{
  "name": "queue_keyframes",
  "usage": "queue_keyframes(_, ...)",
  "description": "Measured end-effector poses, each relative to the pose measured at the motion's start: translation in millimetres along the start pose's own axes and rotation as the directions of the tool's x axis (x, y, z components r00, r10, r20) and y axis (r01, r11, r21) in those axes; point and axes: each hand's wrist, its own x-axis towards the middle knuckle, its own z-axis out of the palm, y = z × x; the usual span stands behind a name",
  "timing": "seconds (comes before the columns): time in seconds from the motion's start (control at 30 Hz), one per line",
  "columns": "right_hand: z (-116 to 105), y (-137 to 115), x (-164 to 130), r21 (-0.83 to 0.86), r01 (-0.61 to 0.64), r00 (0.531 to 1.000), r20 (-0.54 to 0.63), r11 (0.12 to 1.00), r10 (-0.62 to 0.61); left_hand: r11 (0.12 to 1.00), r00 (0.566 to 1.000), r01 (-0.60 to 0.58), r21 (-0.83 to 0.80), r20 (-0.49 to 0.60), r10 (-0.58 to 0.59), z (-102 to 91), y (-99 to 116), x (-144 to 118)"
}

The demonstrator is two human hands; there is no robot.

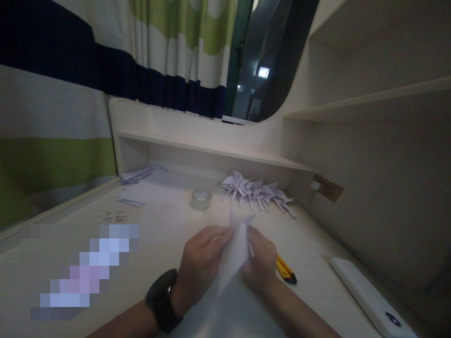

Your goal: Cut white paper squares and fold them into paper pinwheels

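Close to the desk's middle, a folded piece of white paper [234, 256], shaped like a paper pinwheel, is held up between both hands. My left hand [204, 251], with a black watch on its wrist, pinches the paper's left side. Closed around the other side is my right hand [260, 260]; a thin white paper stick [251, 249] shows at its fingers. Parts of the paper blur with motion, and where it meets the stick is hidden. Just right of that hand lies a yellow and black utility knife [286, 269], partly covered by it.
Several white paper pinwheels [257, 188] lie in a row at the back. A roll of clear tape [200, 200], white paper sheets [155, 188], paper strips [141, 174] and small bits [112, 216] sit leftward. A long white device [369, 295] rests at right. A pixelated patch covers the left front.
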Motion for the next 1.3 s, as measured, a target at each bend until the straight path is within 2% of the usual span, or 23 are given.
queue_keyframes(0.1,-0.4,-5.3,2.6,0.069,-0.162,0.987,-0.001,0.984,0.162,1.0,0.998,0.01,-0.006,-0.056,-0.01,4.4,-3.7,-4.3)
queue_keyframes(0.17,-1.0,-6.8,3.6,0.085,-0.19,0.982,-0.006,0.978,0.191,1.0,0.998,0.017,-0.026,-0.066,-0.019,5.7,-5.0,-5.5)
queue_keyframes(0.27,-0.9,-4.5,3.6,0.052,-0.079,0.997,-0.023,0.996,0.08,0.994,0.997,0.055,-0.094,-0.056,-0.061,5.0,-3.6,-3.1)
queue_keyframes(0.33,-0.2,-1.3,2.6,0.001,0.021,0.999,-0.027,1.0,-0.021,0.98,0.988,0.137,-0.147,-0.054,-0.147,4.1,-1.7,0.1)
queue_keyframes(0.43,1.0,2.6,0.8,-0.059,0.103,0.994,-0.027,0.993,-0.105,0.944,0.949,0.28,-0.173,-0.099,-0.3,3.3,0.4,4.0)
queue_keyframes(0.5,1.1,3.6,0.0,-0.078,0.121,0.992,-0.025,0.99,-0.124,0.933,0.931,0.32,-0.163,-0.129,-0.341,3.0,0.9,4.8)
queue_keyframes(0.57,0.3,3.5,-0.2,-0.085,0.135,0.99,-0.031,0.987,-0.138,0.946,0.939,0.295,-0.136,-0.142,-0.313,2.3,1.0,4.6)
queue_keyframes(0.7,-2.6,1.6,1.1,-0.076,0.164,0.985,-0.045,0.984,-0.168,0.991,0.984,0.129,-0.041,-0.12,-0.133,-0.1,1.7,3.6)
queue_keyframes(0.8,-3.9,-0.2,1.6,-0.052,0.156,0.987,-0.036,0.986,-0.158,0.999,0.996,0.044,0.031,-0.084,-0.041,-2.1,3.9,3.4)
queue_keyframes(0.97,-2.5,-2.0,-0.6,-0.036,0.144,0.988,-0.047,0.989,-0.146,0.982,0.997,-0.055,0.183,-0.042,0.064,-4.8,6.5,1.6)
queue_keyframes(1.1,-1.6,-2.7,-2.3,-0.006,0.112,0.993,-0.026,0.994,-0.112,0.948,0.987,-0.15,0.28,-0.02,0.162,-4.9,0.3,-2.9)
queue_keyframes(1.23,-1.4,-2.1,-2.8,-0.01,0.113,0.993,-0.013,0.994,-0.113,0.925,0.974,-0.222,0.309,0.022,0.226,-4.5,-5.2,-5.2)
queue_keyframes(1.3,-1.1,-1.4,-3.0,-0.024,0.125,0.992,-0.02,0.992,-0.126,0.933,0.976,-0.212,0.292,0.009,0.219,-5.0,-3.2,-3.5)
